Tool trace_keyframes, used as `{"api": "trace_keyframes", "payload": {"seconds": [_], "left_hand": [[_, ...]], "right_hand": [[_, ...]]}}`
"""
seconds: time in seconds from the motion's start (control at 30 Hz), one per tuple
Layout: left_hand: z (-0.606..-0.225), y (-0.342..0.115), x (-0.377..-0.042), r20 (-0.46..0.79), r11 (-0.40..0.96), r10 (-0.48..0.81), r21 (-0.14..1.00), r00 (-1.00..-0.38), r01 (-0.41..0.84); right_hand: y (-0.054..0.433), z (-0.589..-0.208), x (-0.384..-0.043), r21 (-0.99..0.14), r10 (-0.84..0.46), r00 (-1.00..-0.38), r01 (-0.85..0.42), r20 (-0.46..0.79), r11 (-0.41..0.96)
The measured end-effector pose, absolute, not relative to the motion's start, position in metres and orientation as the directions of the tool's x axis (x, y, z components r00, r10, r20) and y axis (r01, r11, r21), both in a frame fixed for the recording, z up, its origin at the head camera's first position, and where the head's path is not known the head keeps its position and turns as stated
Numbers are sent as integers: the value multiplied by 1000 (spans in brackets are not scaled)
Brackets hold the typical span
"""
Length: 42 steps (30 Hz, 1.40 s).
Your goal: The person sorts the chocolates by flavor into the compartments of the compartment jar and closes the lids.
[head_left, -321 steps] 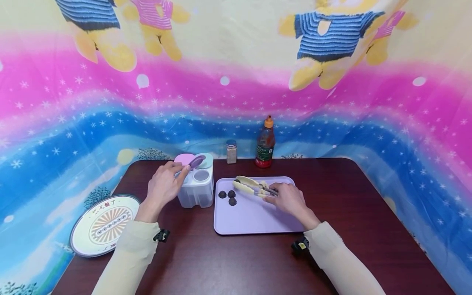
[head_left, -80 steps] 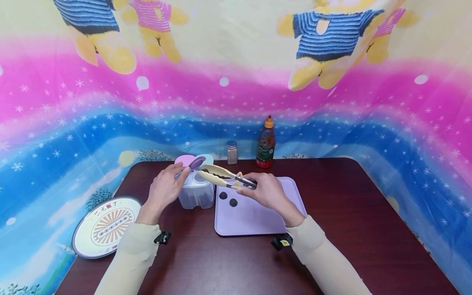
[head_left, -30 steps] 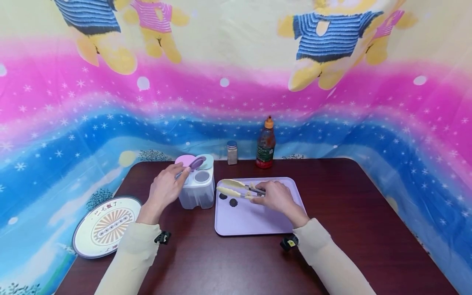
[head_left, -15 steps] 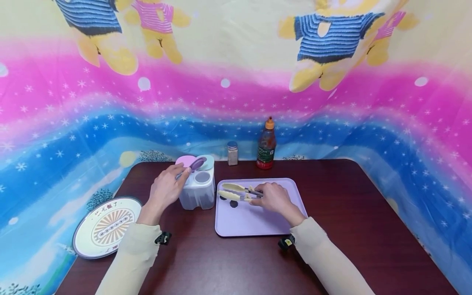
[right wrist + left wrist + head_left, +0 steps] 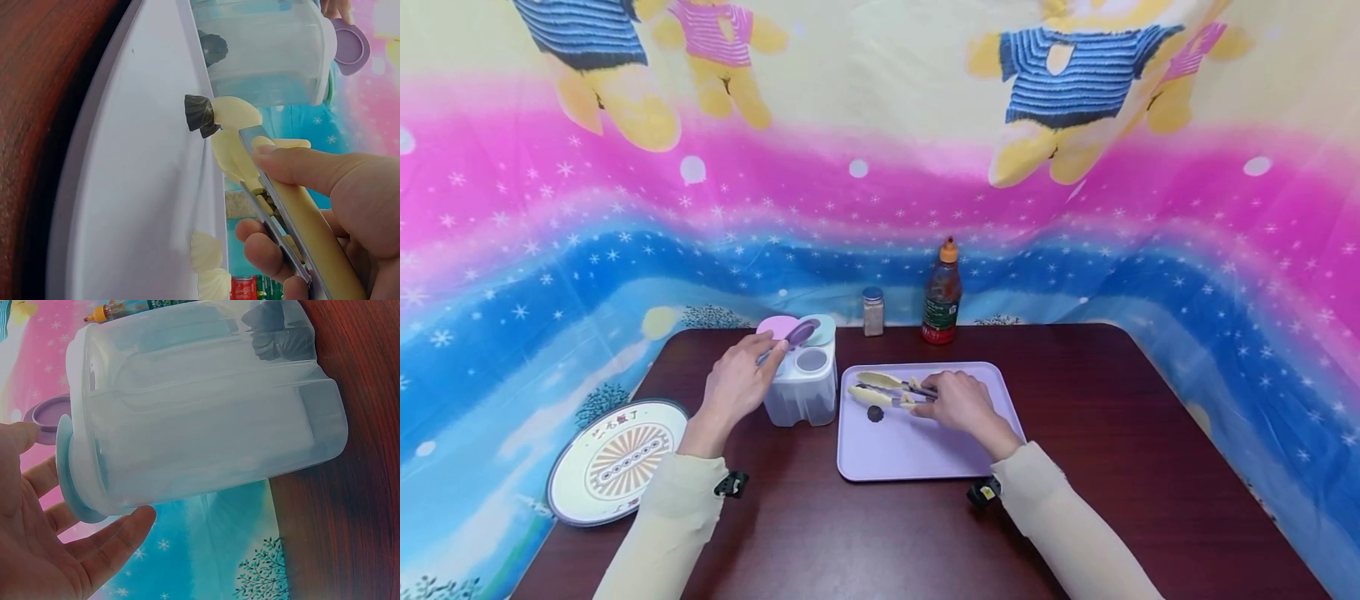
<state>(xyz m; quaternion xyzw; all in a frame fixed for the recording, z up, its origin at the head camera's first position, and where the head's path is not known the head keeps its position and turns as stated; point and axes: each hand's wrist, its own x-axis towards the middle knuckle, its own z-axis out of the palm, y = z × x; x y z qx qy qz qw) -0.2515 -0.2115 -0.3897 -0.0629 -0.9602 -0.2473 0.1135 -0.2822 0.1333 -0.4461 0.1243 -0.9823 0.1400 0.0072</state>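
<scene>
In the head view my left hand [image 5: 737,379] pinches the raised purple lid [image 5: 802,334] of a clear, white-topped container [image 5: 801,396], beside its uncovered round opening [image 5: 812,359]. Dark pieces [image 5: 272,337] show through the container wall in the left wrist view. My right hand [image 5: 962,402] grips cream-tipped tongs [image 5: 880,392] low over a lilac tray [image 5: 917,454]. One dark ridged piece [image 5: 875,413] lies on the tray by the tongs' lower tip; another sits between the tips, mostly hidden. Cream shell-shaped pieces [image 5: 209,265] lie on the tray in the right wrist view.
Behind the tray stand a small shaker jar [image 5: 872,312] and a sauce bottle [image 5: 942,296] with an orange cap. A patterned oval plate [image 5: 617,462] lies left, by my left forearm. A printed cloth [image 5: 857,125] hangs around the dark wooden table [image 5: 850,542].
More dark pieces lay on the tray earlier. The tongs reached over the container opening, then returned to the tray. Lately they shifted slightly right, around one dark piece. The left hand stays put.
</scene>
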Motion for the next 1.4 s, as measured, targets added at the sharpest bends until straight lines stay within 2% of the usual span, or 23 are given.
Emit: {"api": "trace_keyframes", "payload": {"seconds": [0.73, 1.1, 1.4], "left_hand": [[-389, -211, -251, 243, 872, 58, 460, -968, 168], [-388, -210, -250, 243, 873, 60, 458, -968, 170], [-389, -210, -251, 249, 872, 62, 457, -967, 173]], "right_hand": [[134, -449, -281, -242, -227, -972, -234, 59, 942], [143, -444, -279, -352, -208, -977, -212, 49, 912], [146, -431, -274, -400, -197, -978, -207, 66, 893]]}}
